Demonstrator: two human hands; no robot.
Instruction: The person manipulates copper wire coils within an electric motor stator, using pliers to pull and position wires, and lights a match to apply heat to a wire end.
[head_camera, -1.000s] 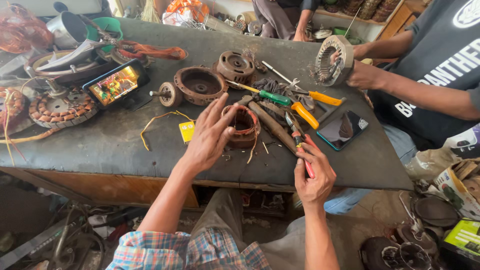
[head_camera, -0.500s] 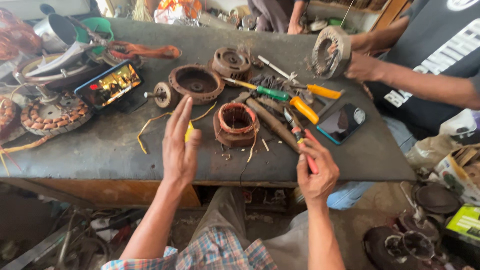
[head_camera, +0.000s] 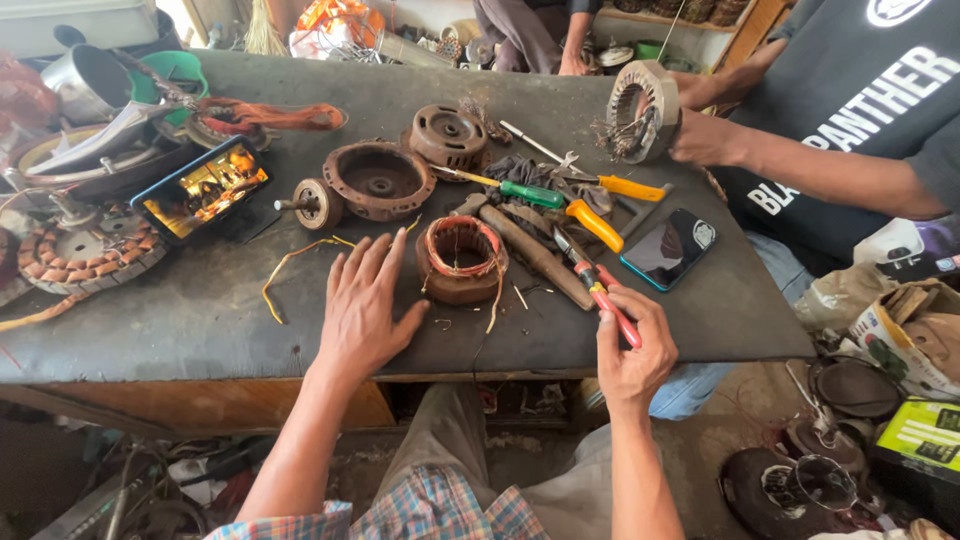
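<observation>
Centre frame: left hand (head_camera: 362, 312) lies flat, fingers spread, on the bench (head_camera: 150, 340) just left of the copper-wound stator (head_camera: 460, 262); right hand (head_camera: 632, 350), lower right, clasps red-handled pliers (head_camera: 598, 288), which should approach steadily while the winding is braced.

The flat worktop (head_camera: 150, 330) is dull dark grey. On it, the round wound stator (head_camera: 460, 260) shows copper-orange wire over a rusty brown core. The pliers (head_camera: 600, 290) have red handles and grey steel jaws. One screwdriver has a green handle (head_camera: 532, 193), two others yellow-orange handles (head_camera: 632, 188). The flat phone at the right (head_camera: 668, 250) is black with a teal edge; the one at the left (head_camera: 203, 187) glows orange-yellow. The round motor housing (head_camera: 378, 180) is rust brown. The person's sleeve (head_camera: 430, 510) is plaid in blue, red and white.
</observation>
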